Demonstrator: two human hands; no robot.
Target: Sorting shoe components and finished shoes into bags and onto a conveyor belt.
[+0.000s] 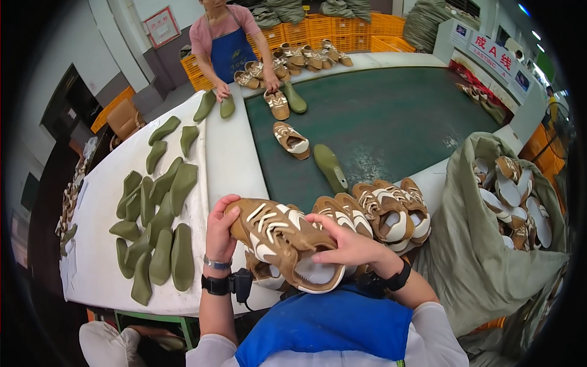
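Observation:
I hold a brown and white shoe upper (pixel 278 235) in front of my chest. My left hand (pixel 220 229) grips its toe end, and my right hand (pixel 345 244) clasps its heel opening. Right behind it, several more brown and white shoe uppers (pixel 391 211) lie piled at the near edge of the green conveyor belt (pixel 391 128). A green shoe last (pixel 330 166) lies on the belt just beyond them, with another shoe upper (pixel 292 139) farther up.
Several green shoe lasts (pixel 156 226) lie spread on the white table (pixel 232 159) to my left. A grey-green sack (pixel 483 257) of shoe uppers stands open at my right. A person in a blue apron (pixel 229 52) works at the belt's far end, before orange crates (pixel 342 30).

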